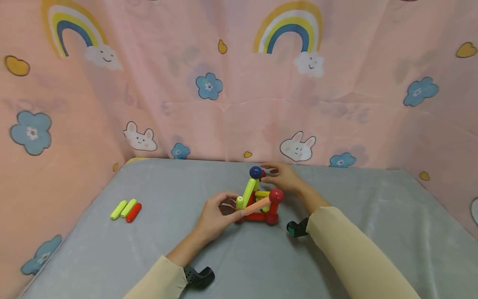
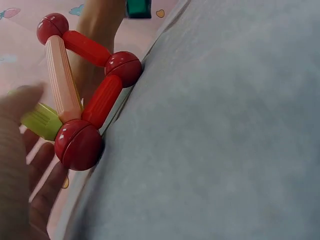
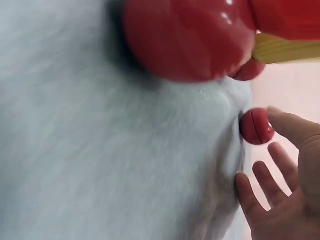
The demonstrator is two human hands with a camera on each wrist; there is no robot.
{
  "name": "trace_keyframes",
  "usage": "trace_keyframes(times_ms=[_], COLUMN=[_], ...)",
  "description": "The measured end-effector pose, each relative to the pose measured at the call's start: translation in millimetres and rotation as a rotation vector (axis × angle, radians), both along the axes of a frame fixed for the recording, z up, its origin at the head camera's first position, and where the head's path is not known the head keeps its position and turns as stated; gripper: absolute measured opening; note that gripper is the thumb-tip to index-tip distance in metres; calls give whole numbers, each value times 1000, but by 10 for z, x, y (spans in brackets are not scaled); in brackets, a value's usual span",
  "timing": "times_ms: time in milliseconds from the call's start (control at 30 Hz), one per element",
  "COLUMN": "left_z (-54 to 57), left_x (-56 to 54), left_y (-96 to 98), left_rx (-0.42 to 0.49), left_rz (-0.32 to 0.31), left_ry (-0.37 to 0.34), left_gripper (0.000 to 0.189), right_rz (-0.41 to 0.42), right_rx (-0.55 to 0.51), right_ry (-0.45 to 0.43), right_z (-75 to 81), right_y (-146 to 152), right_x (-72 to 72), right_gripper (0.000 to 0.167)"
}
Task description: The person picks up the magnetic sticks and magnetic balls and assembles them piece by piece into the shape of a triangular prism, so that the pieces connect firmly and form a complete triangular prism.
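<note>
A frame of magnetic rods and balls stands on the grey table in the head view. It has red rods (image 1: 255,216), a peach rod (image 1: 257,206), yellow-green rods (image 1: 249,192) and red balls (image 1: 276,195), with a blue ball (image 1: 255,172) on top. My left hand (image 1: 216,214) is at its left corner, thumb and forefinger about a short yellow-green rod (image 2: 41,122) that rises from a red ball (image 2: 78,145). At the back, my right hand (image 1: 281,176) pinches a red ball (image 3: 257,126) beside the blue one; its other fingers (image 3: 270,185) spread out.
Two yellow-green rods (image 1: 118,210) and a loose red rod (image 1: 133,212) lie together on the left of the table (image 1: 160,178). A pink cloth (image 1: 231,124) with rainbows and flowers hangs behind. Black wrist cameras (image 1: 199,277) are strapped by both sleeves.
</note>
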State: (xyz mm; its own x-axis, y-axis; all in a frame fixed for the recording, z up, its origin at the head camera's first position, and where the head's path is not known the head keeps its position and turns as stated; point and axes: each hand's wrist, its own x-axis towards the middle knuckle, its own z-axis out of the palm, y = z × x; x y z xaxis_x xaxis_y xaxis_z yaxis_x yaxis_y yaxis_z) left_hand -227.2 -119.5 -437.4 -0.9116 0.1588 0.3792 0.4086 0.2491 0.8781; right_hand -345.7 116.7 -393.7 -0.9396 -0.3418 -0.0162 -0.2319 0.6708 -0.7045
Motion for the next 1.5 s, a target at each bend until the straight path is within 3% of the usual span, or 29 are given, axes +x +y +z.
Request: trace_keyframes(times_ms=[133, 233, 367, 533, 733, 967, 1333, 1500], left_z=[-2, 2, -3, 7, 34, 29, 2, -11], left_x=[14, 21, 18, 11, -4, -19, -20, -21], left_y=[47, 54, 33, 5, -6, -30, -23, -21], left_rx=[32, 49, 56, 59, 50, 33, 53, 58], left_rz=[-20, -3, 20, 13, 4, 6, 2, 9], left_ry=[44, 65, 72, 70, 57, 54, 30, 33], left_gripper=[31, 26, 25, 26, 26, 26, 26, 25], right_rz=[61, 82, 66, 20, -27, 15, 135, 266], right_rx=[16, 42, 48, -45, -116, -141, -237, -139], right_ry=[51, 113, 142, 114, 183, 212, 285, 385], right_z=[-25, -44, -69, 17, 443, 802, 962, 903], right_y=[-30, -58, -104, -95, -57, -77, -207, -260], right_x=[-55, -80, -96, -23, 148, 467, 998, 1077], right_gripper=[44, 37, 33, 37, 38, 39, 34, 32])
